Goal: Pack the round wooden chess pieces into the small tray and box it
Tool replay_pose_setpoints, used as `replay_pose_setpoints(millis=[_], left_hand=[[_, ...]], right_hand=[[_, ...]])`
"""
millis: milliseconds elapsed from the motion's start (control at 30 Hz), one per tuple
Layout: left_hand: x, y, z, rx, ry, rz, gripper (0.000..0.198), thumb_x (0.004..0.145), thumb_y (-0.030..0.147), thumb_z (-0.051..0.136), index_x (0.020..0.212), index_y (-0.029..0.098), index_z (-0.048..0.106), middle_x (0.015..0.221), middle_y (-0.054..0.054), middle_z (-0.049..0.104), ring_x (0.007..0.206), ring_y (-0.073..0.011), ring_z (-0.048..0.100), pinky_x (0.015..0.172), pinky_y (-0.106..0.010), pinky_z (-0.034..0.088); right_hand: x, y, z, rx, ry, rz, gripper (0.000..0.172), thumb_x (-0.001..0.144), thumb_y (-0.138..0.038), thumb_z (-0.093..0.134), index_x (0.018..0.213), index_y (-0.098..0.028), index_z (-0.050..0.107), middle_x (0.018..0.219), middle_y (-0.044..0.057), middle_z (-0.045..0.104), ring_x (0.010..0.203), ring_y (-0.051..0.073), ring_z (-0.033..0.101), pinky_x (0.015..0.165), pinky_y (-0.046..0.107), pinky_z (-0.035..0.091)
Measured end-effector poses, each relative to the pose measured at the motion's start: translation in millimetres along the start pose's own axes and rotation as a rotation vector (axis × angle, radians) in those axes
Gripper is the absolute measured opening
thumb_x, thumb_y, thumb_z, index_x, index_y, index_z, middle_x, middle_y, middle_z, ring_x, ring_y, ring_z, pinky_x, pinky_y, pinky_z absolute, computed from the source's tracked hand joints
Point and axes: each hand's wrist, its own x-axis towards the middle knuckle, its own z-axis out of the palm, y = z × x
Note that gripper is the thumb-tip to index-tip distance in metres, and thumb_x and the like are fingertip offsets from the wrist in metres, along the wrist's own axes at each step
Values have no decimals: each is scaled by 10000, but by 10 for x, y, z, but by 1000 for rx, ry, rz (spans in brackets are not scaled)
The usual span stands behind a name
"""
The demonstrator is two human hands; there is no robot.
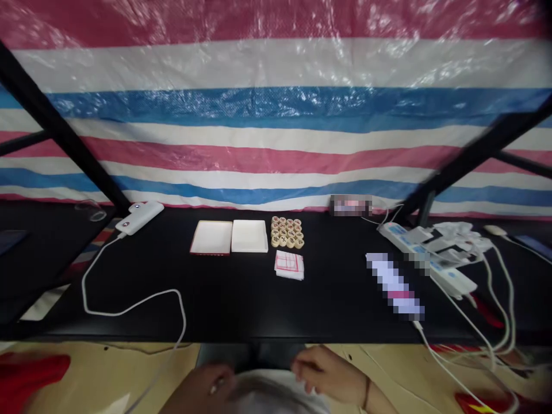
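Note:
My left hand (209,384) is below the table's front edge, over my lap. It is blurred, with a small pale spot on the fingers, and its grip is unclear. Beside it, also over my lap, my right hand (317,371) has loosely bent fingers, somewhat apart, with nothing visible in them. Neither hand touches the tabletop items. Round wooden Chinese chess pieces (287,232) stand in tidy rows on the black table (241,299). In front of them lies a folded white sheet with red lines (289,264). To their left sit a white box tray (249,236) and a shallow red-edged lid (211,237).
A white device (141,217) with a cable (129,310) lies on the left. On the right are a phone (394,284) with a pixelated screen, a power strip (431,259) with plugs and trailing cables. Striped sheeting (259,155) hangs behind, between black frame bars (77,144).

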Motion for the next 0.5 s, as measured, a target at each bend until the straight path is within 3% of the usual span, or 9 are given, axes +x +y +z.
replay_pose_setpoints(millis=[33,67,133,200,267,333,400,500], left_hand=[[112,202,-85,-45,5,88,339,920,439,418,780,245,658,749,9,686,702,-149,622,657,-234,464],[245,401,-181,-60,94,152,393,933,447,378,722,222,621,697,4,654,662,-136,593,627,-225,437],[592,731,-408,-29,371,249,421,946,423,339,662,198,552,660,-9,605,638,-128,548,627,-229,403],[1022,907,-664,48,642,245,411,958,360,313,655,191,532,632,-14,567,606,-128,507,634,-242,381],[1440,928,-898,195,834,217,387,955,306,333,667,183,561,654,-36,574,668,-153,524,691,-270,376],[1746,854,-1049,331,904,260,350,945,294,390,704,179,617,721,-58,610,797,-189,551,791,-313,369],[1899,758,-1088,371,972,302,264,929,292,456,826,199,682,885,-73,654,935,-217,549,866,-350,347],[1920,664,-1000,396,1010,317,213,913,303,513,970,272,717,1127,-76,632,1116,-259,491,944,-407,308]], right_hand=[[35,-192,-56,52,-37,-47,320,874,-410,444,767,-179,639,670,12,666,545,136,621,486,204,402],[116,-387,-111,35,-23,-126,364,902,-430,400,767,-173,619,626,1,635,494,117,579,478,201,386],[417,-740,-219,-166,260,-342,398,928,-394,387,652,-169,565,576,-4,582,524,103,541,533,201,365],[829,-995,-312,-395,602,-400,344,921,-294,414,630,-167,544,611,12,599,582,108,544,581,212,346],[1223,-1124,-368,-598,724,-376,302,910,-245,450,647,-161,573,668,32,640,628,116,570,599,218,331],[1493,-1140,-378,-740,732,-356,288,910,-242,461,676,-160,608,708,42,670,655,121,594,598,223,320],[1614,-1091,-361,-834,686,-373,272,910,-253,466,719,-164,639,739,43,688,663,124,609,597,229,316],[1616,-1020,-339,-884,634,-377,249,904,-266,478,771,-170,664,770,43,705,674,132,627,604,238,323]])
